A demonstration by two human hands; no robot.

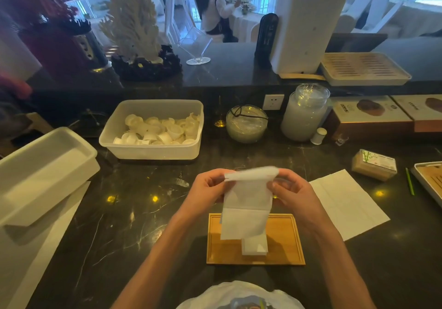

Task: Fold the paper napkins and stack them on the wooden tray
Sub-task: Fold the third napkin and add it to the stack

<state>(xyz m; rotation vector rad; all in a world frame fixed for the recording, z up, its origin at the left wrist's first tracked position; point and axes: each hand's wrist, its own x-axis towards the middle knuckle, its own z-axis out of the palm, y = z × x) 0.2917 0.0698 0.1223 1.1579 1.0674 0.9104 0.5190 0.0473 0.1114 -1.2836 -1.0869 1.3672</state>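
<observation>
Napkin [247, 203] is being held in the air above the wooden tray [284, 244], pinched at its top edge from both sides. Left hand [208, 186] is gripping the top left corner, right hand [290, 189] the top right; fingers of both are closed on the paper. The strip is hanging down with its long axis running vertical, top edge toward the far side of the counter, free lower end pointing at the tray. Top edge is being doubled over, slightly blurred, so the exact fold there cannot be told. Crease lines are showing across the strip, so it is judged as part-folded lengthwise and being folded down further.

Progress: a small folded stack [254, 246] is already lying on the tray, near its middle, partly hidden behind the hanging strip; how many pieces are in it cannot be told. One unfolded napkin sheet [349, 203] is lying flat on the dark counter [134, 213] just right of the tray, still to be done. So the task is judged as underway, with at least the held piece and that sheet outstanding.

Around: white paper [35, 249] is lying at the left edge under a white plastic lid [43, 172]; whether more napkins are there cannot be told. A tub of small white cups [153, 129] is sitting well behind the tray, not involved.
</observation>
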